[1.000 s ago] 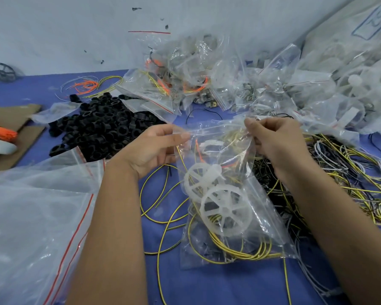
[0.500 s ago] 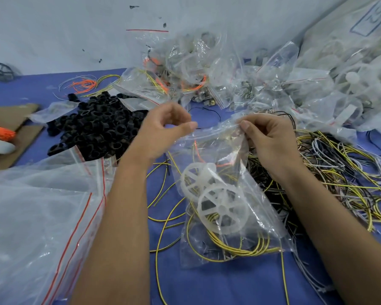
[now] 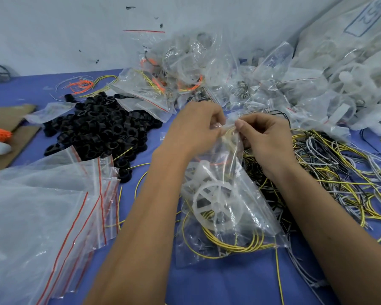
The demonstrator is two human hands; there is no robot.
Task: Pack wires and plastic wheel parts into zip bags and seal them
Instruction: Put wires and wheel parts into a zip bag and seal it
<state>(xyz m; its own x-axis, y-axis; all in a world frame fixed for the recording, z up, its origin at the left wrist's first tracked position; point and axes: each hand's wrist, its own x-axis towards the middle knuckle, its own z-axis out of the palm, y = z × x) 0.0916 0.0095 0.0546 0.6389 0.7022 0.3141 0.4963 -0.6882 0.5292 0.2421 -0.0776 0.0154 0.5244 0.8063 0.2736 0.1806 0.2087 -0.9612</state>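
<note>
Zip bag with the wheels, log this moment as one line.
stage: sealing | zip bag: holds white wheel, yellow wires | left hand, right hand: pinching bag top

Single head cam, worn by the person, wide-angle w/ bent edges. Looks fwd and down over both forearms onto the blue table [image 3: 229, 282], close in; hands sit mid-frame. Far wall [image 3: 53, 29] fills the top. Only one view, so no overlap w/ another.
</note>
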